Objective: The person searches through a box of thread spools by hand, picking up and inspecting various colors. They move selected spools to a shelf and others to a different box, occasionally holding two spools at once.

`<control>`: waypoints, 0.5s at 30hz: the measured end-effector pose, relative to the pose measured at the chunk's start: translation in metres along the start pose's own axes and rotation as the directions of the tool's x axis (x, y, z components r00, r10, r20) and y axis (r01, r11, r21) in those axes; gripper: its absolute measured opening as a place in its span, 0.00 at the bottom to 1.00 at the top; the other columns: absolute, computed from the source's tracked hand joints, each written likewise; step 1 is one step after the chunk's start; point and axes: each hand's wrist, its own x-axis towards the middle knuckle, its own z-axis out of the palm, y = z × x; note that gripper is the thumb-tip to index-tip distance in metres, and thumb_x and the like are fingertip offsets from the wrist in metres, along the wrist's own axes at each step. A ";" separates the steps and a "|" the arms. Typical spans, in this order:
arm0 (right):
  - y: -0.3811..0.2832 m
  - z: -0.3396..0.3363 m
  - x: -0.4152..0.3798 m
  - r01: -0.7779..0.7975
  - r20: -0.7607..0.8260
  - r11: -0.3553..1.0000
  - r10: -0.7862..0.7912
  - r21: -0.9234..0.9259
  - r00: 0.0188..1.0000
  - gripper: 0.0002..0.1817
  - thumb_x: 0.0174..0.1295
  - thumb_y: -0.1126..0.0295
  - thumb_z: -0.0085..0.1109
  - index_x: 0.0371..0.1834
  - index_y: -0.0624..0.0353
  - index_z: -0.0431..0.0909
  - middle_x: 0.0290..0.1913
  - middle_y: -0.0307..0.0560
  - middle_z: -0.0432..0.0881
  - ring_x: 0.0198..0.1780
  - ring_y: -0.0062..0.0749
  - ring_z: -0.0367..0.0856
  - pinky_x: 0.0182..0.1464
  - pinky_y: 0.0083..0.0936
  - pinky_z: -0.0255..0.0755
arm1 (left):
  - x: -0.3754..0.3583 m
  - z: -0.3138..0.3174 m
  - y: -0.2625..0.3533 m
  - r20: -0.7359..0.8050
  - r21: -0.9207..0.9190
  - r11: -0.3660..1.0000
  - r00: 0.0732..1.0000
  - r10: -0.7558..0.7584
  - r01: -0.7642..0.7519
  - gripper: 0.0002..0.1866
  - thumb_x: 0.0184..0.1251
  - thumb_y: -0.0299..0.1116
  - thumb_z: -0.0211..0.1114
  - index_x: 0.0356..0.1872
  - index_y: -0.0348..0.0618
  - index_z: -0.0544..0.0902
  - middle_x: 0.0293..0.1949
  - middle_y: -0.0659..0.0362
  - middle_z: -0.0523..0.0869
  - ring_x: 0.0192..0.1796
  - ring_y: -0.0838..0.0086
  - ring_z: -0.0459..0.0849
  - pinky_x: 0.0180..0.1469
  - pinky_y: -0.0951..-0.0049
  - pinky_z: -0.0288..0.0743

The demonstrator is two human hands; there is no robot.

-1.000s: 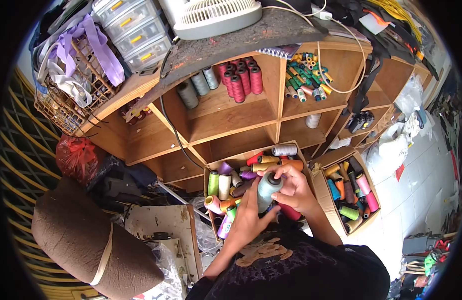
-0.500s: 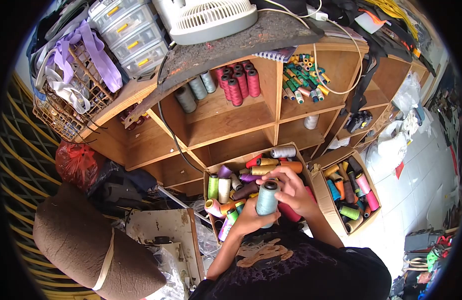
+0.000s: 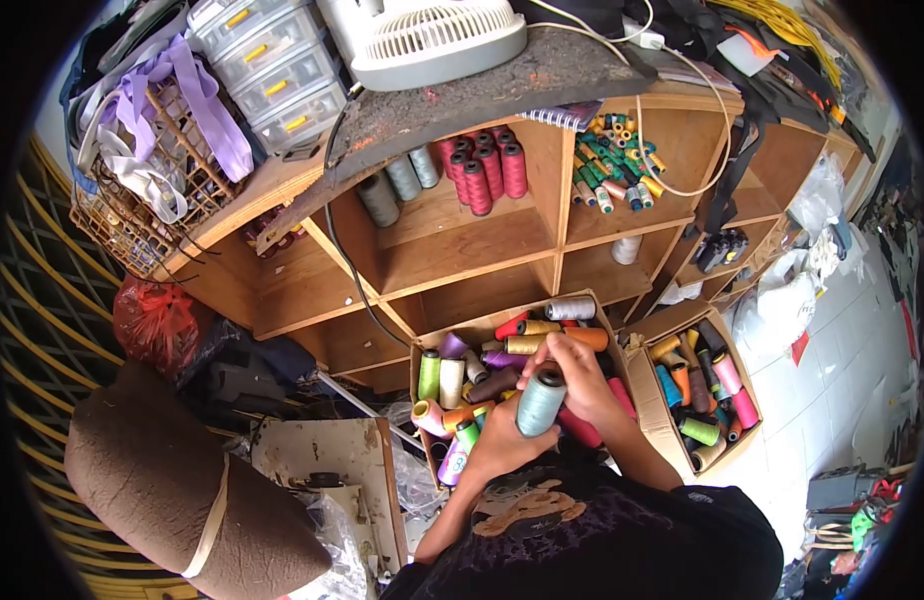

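A pale blue-green spool of thread [image 3: 540, 408] stands nearly upright in front of my chest, its dark top end facing me. My left hand [image 3: 504, 442] is wrapped round its lower side. At the upper end, my right hand [image 3: 584, 382] has its fingers curled in against the spool's top and far side. Any loose thread between those fingers is too fine to make out. Beneath both hands is a cardboard box [image 3: 622, 365] full of spools in many colours, among them a lime green spool [image 3: 429, 374] and a cream spool [image 3: 450, 383].
A second cardboard box [image 3: 637, 385] of spools stands at the right. Ahead is a wooden shelf [image 3: 462, 240] holding dark red spools [image 3: 487, 170] and small green and yellow spools [image 3: 617, 160]. A white fan [image 3: 437, 45] sits on top. A brown padded roll [image 3: 172, 480] lies left.
My right hand's fingers, spread beside the spool before, have closed in around its top. The spool has tilted slightly, its top moving right, while my left hand keeps its hold.
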 end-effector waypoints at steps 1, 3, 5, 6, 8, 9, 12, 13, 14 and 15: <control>-0.002 -0.003 0.000 -0.036 -0.012 0.998 0.037 0.059 0.999 0.20 0.76 0.58 0.40 0.36 0.64 0.74 0.33 0.52 0.82 0.35 0.36 0.84 0.41 0.30 0.78 | 0.000 0.003 -0.001 -0.040 0.001 0.994 0.993 0.109 -0.109 0.20 0.48 0.31 0.72 0.42 0.34 0.78 0.29 0.53 0.83 0.33 0.68 0.83 0.41 0.68 0.76; -0.008 -0.009 -0.002 -0.070 0.020 0.991 0.068 0.114 0.997 0.20 0.76 0.59 0.40 0.39 0.65 0.74 0.37 0.52 0.82 0.41 0.35 0.84 0.46 0.29 0.77 | 0.001 0.002 0.001 -0.059 0.013 0.994 0.992 0.110 -0.109 0.20 0.48 0.32 0.72 0.42 0.34 0.78 0.30 0.52 0.83 0.33 0.67 0.84 0.41 0.67 0.77; -0.008 -0.004 -0.005 0.081 0.018 0.993 -0.080 -0.091 0.997 0.16 0.74 0.61 0.44 0.42 0.65 0.75 0.42 0.53 0.81 0.45 0.37 0.82 0.49 0.31 0.76 | 0.002 0.002 -0.001 -0.090 0.041 0.994 0.990 0.108 -0.104 0.20 0.47 0.32 0.72 0.42 0.34 0.78 0.30 0.50 0.84 0.34 0.65 0.85 0.41 0.66 0.77; -0.008 -0.001 -0.007 0.155 0.026 0.969 -0.153 -0.192 0.988 0.15 0.73 0.62 0.47 0.43 0.64 0.75 0.44 0.53 0.81 0.48 0.37 0.82 0.51 0.31 0.76 | 0.003 0.002 -0.004 -0.112 0.064 0.993 0.988 0.106 -0.099 0.20 0.47 0.32 0.72 0.42 0.34 0.78 0.30 0.49 0.84 0.34 0.63 0.85 0.41 0.65 0.77; -0.019 0.009 -0.016 0.235 0.143 0.879 -0.192 -0.415 0.971 0.11 0.68 0.70 0.52 0.48 0.65 0.75 0.48 0.50 0.80 0.52 0.32 0.79 0.54 0.28 0.73 | 0.004 0.003 -0.005 -0.146 0.097 0.989 0.981 0.124 -0.111 0.21 0.47 0.32 0.72 0.42 0.34 0.77 0.31 0.47 0.84 0.36 0.59 0.86 0.41 0.64 0.78; -0.023 0.012 -0.018 0.273 0.189 0.800 -0.201 -0.534 0.961 0.11 0.66 0.72 0.53 0.49 0.65 0.75 0.48 0.49 0.80 0.52 0.30 0.79 0.54 0.27 0.73 | 0.005 0.003 -0.002 -0.157 0.109 0.986 0.977 0.146 -0.129 0.21 0.47 0.32 0.72 0.42 0.34 0.77 0.32 0.46 0.84 0.36 0.57 0.87 0.41 0.63 0.78; -0.023 0.009 -0.017 0.240 0.198 0.729 -0.146 -0.641 0.969 0.13 0.72 0.69 0.46 0.46 0.68 0.76 0.46 0.50 0.82 0.49 0.28 0.80 0.53 0.26 0.73 | 0.006 0.002 -0.003 -0.165 0.168 0.980 0.977 0.133 -0.105 0.21 0.47 0.32 0.71 0.42 0.34 0.77 0.32 0.44 0.85 0.38 0.54 0.87 0.41 0.61 0.79; -0.021 0.003 -0.014 0.176 0.159 0.789 -0.101 -0.589 0.982 0.14 0.73 0.68 0.43 0.46 0.68 0.77 0.45 0.51 0.82 0.48 0.28 0.81 0.53 0.26 0.73 | 0.005 0.002 -0.003 -0.166 0.191 0.978 0.979 0.115 -0.082 0.21 0.47 0.32 0.71 0.42 0.34 0.77 0.33 0.44 0.85 0.39 0.53 0.87 0.41 0.61 0.79; -0.019 -0.003 -0.011 0.111 0.123 0.841 -0.053 -0.529 0.991 0.16 0.75 0.67 0.41 0.45 0.69 0.77 0.44 0.51 0.82 0.47 0.29 0.81 0.52 0.26 0.73 | 0.004 0.002 -0.003 -0.153 0.186 0.979 0.981 0.118 -0.089 0.21 0.47 0.32 0.71 0.43 0.34 0.77 0.33 0.44 0.85 0.39 0.53 0.87 0.41 0.61 0.79; -0.016 -0.008 -0.009 0.103 0.129 0.856 -0.043 -0.507 0.991 0.21 0.77 0.65 0.33 0.46 0.70 0.76 0.43 0.53 0.83 0.45 0.29 0.82 0.53 0.27 0.73 | 0.003 0.003 -0.002 -0.140 0.180 0.979 0.983 0.120 -0.094 0.22 0.47 0.32 0.71 0.44 0.34 0.77 0.33 0.44 0.85 0.39 0.53 0.87 0.42 0.61 0.79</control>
